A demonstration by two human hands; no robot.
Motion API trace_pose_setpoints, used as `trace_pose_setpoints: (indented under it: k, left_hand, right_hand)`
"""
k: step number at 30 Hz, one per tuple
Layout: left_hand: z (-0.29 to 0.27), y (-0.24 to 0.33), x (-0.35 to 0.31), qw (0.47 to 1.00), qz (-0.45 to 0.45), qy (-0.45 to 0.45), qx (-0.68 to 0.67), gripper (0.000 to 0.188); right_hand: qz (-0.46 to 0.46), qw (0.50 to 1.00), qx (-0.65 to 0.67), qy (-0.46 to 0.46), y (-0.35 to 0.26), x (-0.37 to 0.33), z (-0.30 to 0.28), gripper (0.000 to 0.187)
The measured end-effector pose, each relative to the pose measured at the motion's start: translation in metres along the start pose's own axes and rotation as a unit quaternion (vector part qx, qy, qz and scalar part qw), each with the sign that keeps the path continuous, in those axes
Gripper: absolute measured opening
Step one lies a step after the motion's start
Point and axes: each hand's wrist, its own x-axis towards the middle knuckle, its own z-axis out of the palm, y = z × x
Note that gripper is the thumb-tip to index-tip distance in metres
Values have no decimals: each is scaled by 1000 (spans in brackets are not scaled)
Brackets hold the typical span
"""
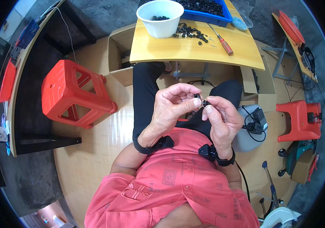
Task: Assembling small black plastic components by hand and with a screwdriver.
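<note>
Both of my hands are raised over my lap, close together, short of the table's near edge. My left hand (175,107) pinches a small black part (196,96) between thumb and fingers. Against it, my right hand (223,116) pinches another small black part (206,103) in thumb and forefinger. The parts are too small to tell their exact kind, or whether they touch. On the yellow table (158,51) ahead, loose black parts (193,32) like these lie beside a white bucket (159,21), which holds more of them.
A blue tray (227,16) of black parts stands at the table's back, near a screwdriver (225,45) and a clear tub of light-blue bits (240,23). Red stools (69,93) stand left and right. An open cardboard box (122,74) sits under the table's left side.
</note>
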Motion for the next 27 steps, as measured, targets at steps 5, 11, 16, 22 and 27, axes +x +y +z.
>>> trace_pose_setpoints:
  k: [5, 11, 16, 22, 27]
  left_hand:
    - [1, 0, -1, 999, 4, -8, -46, 27]
    - [-12, -5, 3, 969, -46, -108, -218, 27]
    - [-14, -11, 6, 938, -87, -139, -304, 26]
    - [-9, -9, 5, 962, -66, -128, -230, 28]
    - [-6, -3, 1, 986, -11, -94, -134, 25]
  right_hand:
    - [11, 1000, -3, -4, -3, -1, 0, 18]
    - [3, 1000, 12, 4, -13, -2, 0, 19]
    - [-34, 999, 14, -29, -19, 1, 1, 18]
    - [-23, 999, 26, -33, -15, 2, -2, 19]
    - [27, 999, 40, -14, -8, -1, -9, 23]
